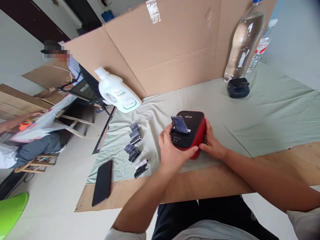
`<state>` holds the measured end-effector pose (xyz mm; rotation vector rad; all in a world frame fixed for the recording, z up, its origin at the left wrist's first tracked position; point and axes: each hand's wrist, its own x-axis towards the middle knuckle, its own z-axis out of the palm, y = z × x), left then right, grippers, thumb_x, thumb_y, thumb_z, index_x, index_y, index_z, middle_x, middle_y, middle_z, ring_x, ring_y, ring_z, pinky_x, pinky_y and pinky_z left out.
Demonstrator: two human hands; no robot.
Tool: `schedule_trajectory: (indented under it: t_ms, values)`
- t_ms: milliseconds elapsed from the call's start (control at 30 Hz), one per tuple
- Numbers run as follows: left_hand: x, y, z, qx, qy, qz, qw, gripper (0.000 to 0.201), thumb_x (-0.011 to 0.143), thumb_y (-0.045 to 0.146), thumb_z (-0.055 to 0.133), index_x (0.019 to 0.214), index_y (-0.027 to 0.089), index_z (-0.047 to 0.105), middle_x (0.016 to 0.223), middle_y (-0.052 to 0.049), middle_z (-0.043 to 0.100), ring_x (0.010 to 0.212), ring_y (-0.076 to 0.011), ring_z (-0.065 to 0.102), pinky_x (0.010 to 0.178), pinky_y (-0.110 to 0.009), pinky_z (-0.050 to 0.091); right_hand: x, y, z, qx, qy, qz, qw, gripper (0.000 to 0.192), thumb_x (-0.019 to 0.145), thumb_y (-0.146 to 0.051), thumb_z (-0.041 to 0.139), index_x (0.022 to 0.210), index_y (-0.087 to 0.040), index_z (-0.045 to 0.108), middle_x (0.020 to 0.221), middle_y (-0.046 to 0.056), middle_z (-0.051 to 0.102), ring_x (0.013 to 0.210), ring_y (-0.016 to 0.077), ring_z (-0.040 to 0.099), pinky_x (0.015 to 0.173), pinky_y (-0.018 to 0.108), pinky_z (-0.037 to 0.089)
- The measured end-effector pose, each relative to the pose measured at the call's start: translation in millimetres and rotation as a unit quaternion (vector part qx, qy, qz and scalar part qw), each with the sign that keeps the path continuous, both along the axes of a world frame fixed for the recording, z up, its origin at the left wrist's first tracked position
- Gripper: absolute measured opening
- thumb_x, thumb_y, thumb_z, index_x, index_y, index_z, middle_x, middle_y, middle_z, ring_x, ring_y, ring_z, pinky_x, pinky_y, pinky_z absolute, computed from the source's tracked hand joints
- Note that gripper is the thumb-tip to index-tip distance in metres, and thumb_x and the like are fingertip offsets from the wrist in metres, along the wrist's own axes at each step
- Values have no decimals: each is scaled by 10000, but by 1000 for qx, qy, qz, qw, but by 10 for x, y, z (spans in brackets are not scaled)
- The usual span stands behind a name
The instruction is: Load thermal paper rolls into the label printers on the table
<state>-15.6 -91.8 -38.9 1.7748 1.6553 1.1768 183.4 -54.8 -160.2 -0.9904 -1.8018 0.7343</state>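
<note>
Both hands [172, 150] round forward-pointing printer [191, 133]

I see the printer [191, 133] on the cloth [262, 113], near the middle, with my left hand [172, 151] on its near-left corner and my right hand [212, 143] against its right side. A slip [179, 124] sticks up from its top. Left of the printer lie the rolls [135, 146] in a loose row, and nearer me, past the cloth's edge, the phone [102, 182]. Behind the rolls a jug [117, 91] lies tilted. Far right, a small box [238, 87] sits before two bottles [243, 41], with the cardboard [170, 50] standing behind everything. Another person [32, 133] sits well off to the left.
</note>
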Motion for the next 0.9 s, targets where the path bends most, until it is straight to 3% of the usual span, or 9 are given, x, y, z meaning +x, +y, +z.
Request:
schedule_trajectory:
  t_ms: [67,233,433,533,700,800,900]
  values:
    - [169,-239,-67,-29,-11,30,999,1120,486,420,928,1446,286,367,1395,-118,398,1353,-350,419,1141,-534,372,20,-25,16,22,-8,4,1000,1121,844,-793,450,1576,-259,-211,1683,129,-116,1555,365,-17,1230,629,137]
    - [324,-509,-195,-62,-25,71,995,1142,583,430,896,1517,285,256,1468,-151,313,1410,-381,359,1133,-566,381,65,2,32,13,-31,40,999,1044,869,-822,290,1580,-240,-206,1692,129,-45,1557,352,16,1242,615,109]
    - [264,-609,-341,-55,-7,43,998,1013,730,432,802,1537,269,212,1540,-172,235,1466,-385,272,1165,-590,314,75,52,10,5,-47,59,997,956,903,-786,239,1599,-251,-140,1699,110,1,1554,347,84,1242,604,143]
    - [150,-646,-426,-41,-32,6,999,924,802,454,738,1535,262,208,1563,-166,235,1472,-356,266,1183,-564,274,80,50,69,13,-26,47,998,942,898,-794,230,1611,-250,-57,1687,124,103,1538,343,167,1234,591,193]
    - [-138,-455,-499,-46,-208,-18,977,608,901,468,597,1424,255,373,1324,-122,523,1238,-256,523,1039,-433,420,92,-36,345,114,8,-43,993,886,884,-812,240,1563,-243,283,1608,146,300,1488,358,280,1213,588,237]
    - [-285,-170,-438,-120,-290,-4,949,526,791,397,691,1254,240,496,1099,-70,587,1056,-215,579,905,-364,460,70,-142,521,168,-36,-3,985,891,852,-840,306,1468,-211,446,1497,166,475,1473,390,304,1194,613,243]
    - [-369,84,-342,-237,-332,-49,912,580,654,285,702,1198,213,514,997,-39,594,907,-185,582,800,-324,455,21,-245,612,236,-95,37,966,856,804,-822,487,1413,-222,501,1292,134,661,1392,375,444,1203,610,205]
